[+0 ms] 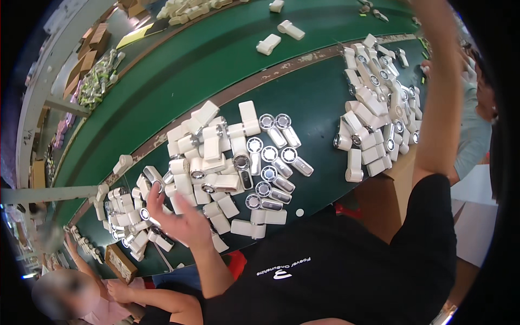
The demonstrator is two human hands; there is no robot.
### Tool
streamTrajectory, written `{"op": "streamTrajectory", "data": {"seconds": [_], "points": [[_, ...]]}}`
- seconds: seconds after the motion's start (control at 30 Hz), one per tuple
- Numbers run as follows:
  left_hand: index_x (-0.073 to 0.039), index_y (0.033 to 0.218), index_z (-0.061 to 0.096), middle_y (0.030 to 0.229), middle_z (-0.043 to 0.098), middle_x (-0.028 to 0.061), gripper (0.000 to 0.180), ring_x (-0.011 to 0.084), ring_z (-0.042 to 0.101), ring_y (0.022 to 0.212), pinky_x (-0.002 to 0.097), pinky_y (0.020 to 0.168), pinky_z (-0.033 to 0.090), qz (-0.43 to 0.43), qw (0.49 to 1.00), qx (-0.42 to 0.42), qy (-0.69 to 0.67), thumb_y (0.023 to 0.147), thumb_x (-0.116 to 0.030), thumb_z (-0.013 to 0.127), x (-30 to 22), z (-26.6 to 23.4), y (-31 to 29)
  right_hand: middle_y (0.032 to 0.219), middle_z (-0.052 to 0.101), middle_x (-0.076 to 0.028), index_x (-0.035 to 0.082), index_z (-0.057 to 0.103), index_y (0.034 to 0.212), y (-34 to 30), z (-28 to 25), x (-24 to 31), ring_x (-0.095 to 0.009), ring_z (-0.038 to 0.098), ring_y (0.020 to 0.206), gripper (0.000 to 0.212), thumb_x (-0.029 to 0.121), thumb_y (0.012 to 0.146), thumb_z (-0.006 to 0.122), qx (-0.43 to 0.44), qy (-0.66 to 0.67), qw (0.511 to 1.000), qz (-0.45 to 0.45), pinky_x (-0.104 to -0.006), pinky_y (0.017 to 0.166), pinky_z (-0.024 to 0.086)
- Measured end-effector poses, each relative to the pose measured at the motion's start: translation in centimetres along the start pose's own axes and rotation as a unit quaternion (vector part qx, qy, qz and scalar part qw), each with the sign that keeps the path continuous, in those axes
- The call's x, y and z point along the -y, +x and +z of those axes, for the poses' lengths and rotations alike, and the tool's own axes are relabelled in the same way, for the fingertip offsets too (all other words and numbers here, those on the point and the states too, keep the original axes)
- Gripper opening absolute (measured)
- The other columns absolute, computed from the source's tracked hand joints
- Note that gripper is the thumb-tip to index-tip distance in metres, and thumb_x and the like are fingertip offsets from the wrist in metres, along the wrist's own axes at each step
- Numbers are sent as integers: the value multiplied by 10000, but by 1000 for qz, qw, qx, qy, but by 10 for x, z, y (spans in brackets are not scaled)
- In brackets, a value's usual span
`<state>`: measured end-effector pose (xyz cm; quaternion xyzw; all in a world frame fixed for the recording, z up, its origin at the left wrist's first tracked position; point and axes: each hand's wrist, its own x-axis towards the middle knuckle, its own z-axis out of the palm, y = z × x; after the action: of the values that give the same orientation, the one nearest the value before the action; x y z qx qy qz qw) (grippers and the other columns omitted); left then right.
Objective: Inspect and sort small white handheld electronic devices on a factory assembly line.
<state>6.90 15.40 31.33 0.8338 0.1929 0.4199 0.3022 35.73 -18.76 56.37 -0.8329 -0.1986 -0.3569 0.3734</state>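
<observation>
My left hand (179,216) hovers with its fingers spread and nothing in it, just over the near edge of a heap of small white handheld devices with round silver ends (216,157) on the green belt (314,97). Several devices in a row (271,173) lie face up to the right of that heap. My right forearm (439,92) rises along the right side to the top edge, and its hand is out of the picture.
A second heap of the same devices (374,97) lies at the right, a third (124,211) at the left. A brown cardboard box (390,189) stands by the belt's near edge. One person sits at the lower left (124,298), another at the right (474,130).
</observation>
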Motion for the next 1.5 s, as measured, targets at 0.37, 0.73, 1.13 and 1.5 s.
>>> {"op": "streamTrajectory", "data": {"seconds": [0.37,0.73,1.13,1.5], "points": [[-13,1479,509,1100,753,338,766,521,734,1074,572,948,589,35,902,423,81,1010,-609,617,-115,279,106,1256,705,-342,-59,582,1373,-99,249,-299,-513,672,1191,592,438,1054,615,135,-79,958,239,-559,1014,548],[-213,1154,757,1649,381,260,309,485,385,1505,640,1053,532,256,901,313,157,886,-65,713,-37,406,145,1196,687,-322,-17,521,1195,-115,311,-222,-489,673,1167,347,137,937,695,292,-169,932,134,-549,963,579],[-221,1441,611,1509,562,321,562,428,616,1347,483,1065,562,-41,899,393,189,912,-145,784,-22,366,166,1187,642,-92,78,449,1468,-109,219,-117,-198,713,964,503,116,1019,673,181,420,782,422,-336,651,579],[-182,1665,334,1448,561,148,801,298,677,1238,433,895,683,-205,699,419,-542,984,27,701,-93,137,134,1423,595,-206,115,268,1710,-182,86,7,-284,657,1256,763,-1,1039,613,210,598,729,260,-422,927,616]]}}
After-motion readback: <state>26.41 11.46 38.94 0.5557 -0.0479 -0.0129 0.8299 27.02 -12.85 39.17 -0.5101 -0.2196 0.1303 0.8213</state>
